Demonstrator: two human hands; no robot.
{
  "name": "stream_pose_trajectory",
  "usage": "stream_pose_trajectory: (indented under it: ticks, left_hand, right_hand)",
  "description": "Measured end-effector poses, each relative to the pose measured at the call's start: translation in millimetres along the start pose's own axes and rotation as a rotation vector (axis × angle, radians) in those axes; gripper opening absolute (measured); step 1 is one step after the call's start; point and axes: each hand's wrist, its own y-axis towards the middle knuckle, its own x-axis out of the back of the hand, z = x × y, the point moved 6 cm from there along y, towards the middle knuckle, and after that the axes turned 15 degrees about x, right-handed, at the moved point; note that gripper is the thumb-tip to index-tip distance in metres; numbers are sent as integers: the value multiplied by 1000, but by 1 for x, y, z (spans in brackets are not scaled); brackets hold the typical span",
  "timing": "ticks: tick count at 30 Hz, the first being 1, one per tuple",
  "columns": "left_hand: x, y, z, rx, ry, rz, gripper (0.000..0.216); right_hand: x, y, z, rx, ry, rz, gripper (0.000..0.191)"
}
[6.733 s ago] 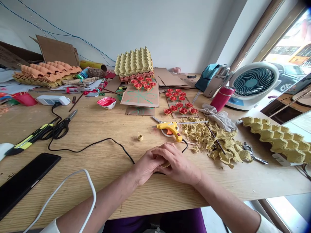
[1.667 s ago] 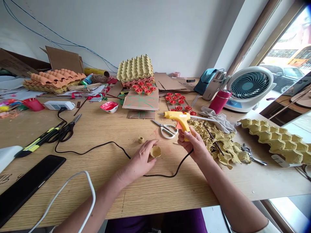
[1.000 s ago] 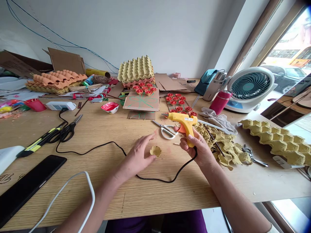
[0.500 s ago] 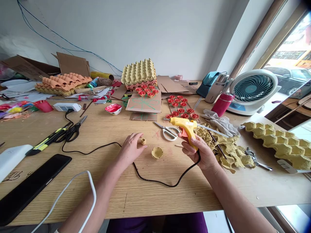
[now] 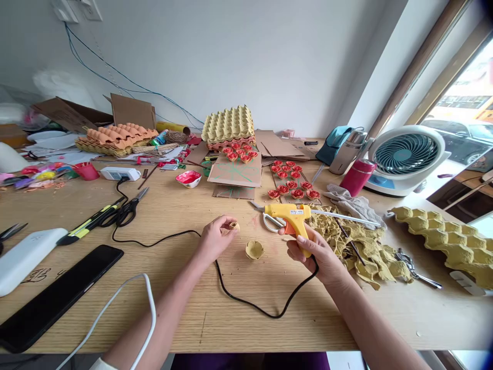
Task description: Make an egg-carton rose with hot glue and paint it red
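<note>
My left hand [image 5: 217, 236] pinches a small rolled piece of egg-carton pulp [image 5: 234, 226] between thumb and fingers. To its right, a petal-edged pulp cup [image 5: 254, 250] stands on the table, touched by neither hand. My right hand [image 5: 314, 252] is wrapped around the handle of a yellow hot glue gun [image 5: 289, 211], a finger by its orange trigger. The gun's nozzle points left, and a clear glue stick [image 5: 344, 217] sticks out of its back. White-handled scissors [image 5: 273, 222] lie partly hidden behind the gun.
Torn pulp scraps [image 5: 358, 241] lie right of the gun, with an egg tray [image 5: 447, 239] beyond. Red painted roses [image 5: 296, 193] stand on cardboard at the back. The gun's black cord [image 5: 246, 304] loops across the front. Black scissors [image 5: 127, 210] and a phone [image 5: 65, 295] lie left.
My left hand has closed on the small rolled pulp piece, which stood on the table beside it. The glue gun has turned to a more level, side-on pose. The view has shifted slightly.
</note>
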Motion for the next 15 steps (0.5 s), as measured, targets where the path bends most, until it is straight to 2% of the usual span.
stream_pose_trajectory:
  ticks: [6,11,15]
  left_hand:
    - [2,-3,-1,145,-420,167,47]
    - [-4,-9,-2,250,-640,296,48]
    - [-10,-14,-6,297,-735,378,45]
  right_hand:
    - [-2,-7,-7,16,-179,64,30]
    - [-11,-11,-6,-40,-358,109,48]
    - [-17,-8,-1,-11,-361,100,52]
